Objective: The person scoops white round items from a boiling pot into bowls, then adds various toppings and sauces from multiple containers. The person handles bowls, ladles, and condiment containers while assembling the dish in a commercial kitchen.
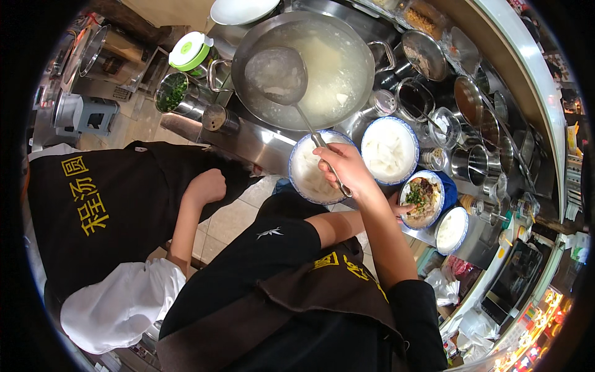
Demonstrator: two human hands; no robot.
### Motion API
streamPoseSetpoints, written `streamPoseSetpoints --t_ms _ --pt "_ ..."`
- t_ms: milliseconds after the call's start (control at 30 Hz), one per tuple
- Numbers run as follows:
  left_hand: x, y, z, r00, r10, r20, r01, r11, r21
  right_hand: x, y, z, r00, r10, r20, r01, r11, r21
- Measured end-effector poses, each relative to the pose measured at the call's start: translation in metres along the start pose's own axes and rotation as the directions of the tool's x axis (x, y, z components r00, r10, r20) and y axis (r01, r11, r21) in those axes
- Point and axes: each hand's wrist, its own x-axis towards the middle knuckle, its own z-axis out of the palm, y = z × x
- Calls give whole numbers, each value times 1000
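My right hand (345, 171) grips the handle of a broad, round metal ladle (276, 76). The ladle's head rests in the cloudy whitish liquid of a large two-handled metal pan (325, 122). Below my wrist, a blue-rimmed bowl (304, 179) of white pieces is partly covered by hand and handle. My left arm passes beneath my right forearm. Its hand (400, 208), partly hidden, holds the near side of a bowl (439, 211) of food topped with chopped greens, a finger over the rim. Blue-rimmed bowls of white food (389, 149) (451, 230) stand on either side of it.
A co-worker's hand (207, 187) is closed at left, beside a dark apron bearing writing. A container of chopped green onion (172, 92), a shaker (216, 118) and a green-lidded jar (189, 50) stand left of the pan. Several sauce and topping containers (468, 101) line the right side.
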Motion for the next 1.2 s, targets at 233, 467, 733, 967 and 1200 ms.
streamPoseSetpoints --t_ms 233,467,733,967,1200 --pt "6 -8 -6 999 36 -17 -35 998 50 0 -9 -16 986 -138 -91 121 977 -178" --pt "11 -25 -17 978 189 90 -188 982 -21 18 2 -40 858 -480 -181 251 700 -669" --pt "-16 -1 -12 998 48 30 -51 993 105 -7 21 -57 867 -482 -129 187 555 -811" --pt "-16 -7 -17 997 65 29 -67 995 69 -8 24 -42 994 -80 -72 43 909 -414" --pt "-15 -9 -16 998 67 10 -67 997 35 -2 14 -32 997 72 27 -66 985 -157"
